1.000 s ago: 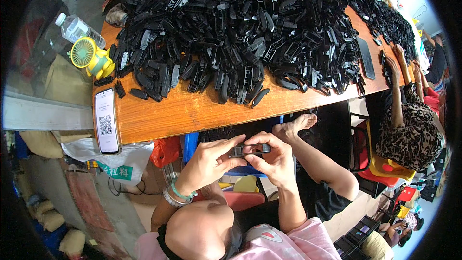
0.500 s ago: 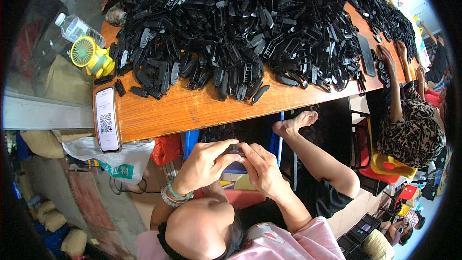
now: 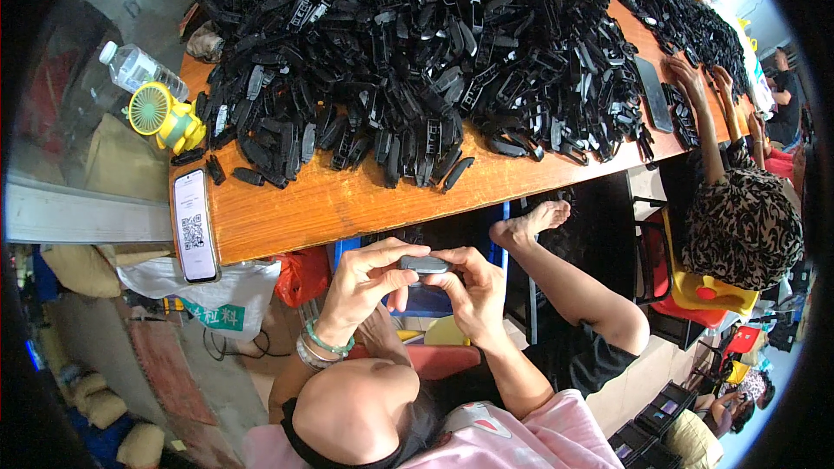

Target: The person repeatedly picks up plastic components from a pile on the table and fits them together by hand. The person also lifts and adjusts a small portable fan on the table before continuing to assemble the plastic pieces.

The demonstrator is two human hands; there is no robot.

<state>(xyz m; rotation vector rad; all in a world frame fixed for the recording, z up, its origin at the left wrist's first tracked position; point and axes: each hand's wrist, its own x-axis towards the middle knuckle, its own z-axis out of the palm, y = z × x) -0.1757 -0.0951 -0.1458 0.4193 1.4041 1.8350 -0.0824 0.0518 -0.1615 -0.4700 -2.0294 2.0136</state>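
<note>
Between my two hands, in front of the table's near edge, is a small dark grey, elongated plastic part (image 3: 425,266). My left hand (image 3: 372,280) pinches its left end between thumb and fingers. At the right end, my right hand (image 3: 473,288) grips it the same way. Its broad, smooth face shows; the ends are covered by my fingertips. Beyond my hands, a large heap of black plastic parts (image 3: 373,61) covers most of the wooden table (image 3: 287,213). A few single parts lie along the heap's near side.
A phone (image 3: 194,226) with a lit screen lies at the table's left corner, near a yellow toy-shaped fan (image 3: 165,113) and a clear bottle (image 3: 139,69). A dark flat slab (image 3: 653,95) rests at the right. Another person's hands (image 3: 691,82) work there. My bare foot (image 3: 532,222) is raised below the edge.
The part has turned so that its broad grey face shows between my hands. My fingers have shifted along it, with the hands slightly farther apart.
</note>
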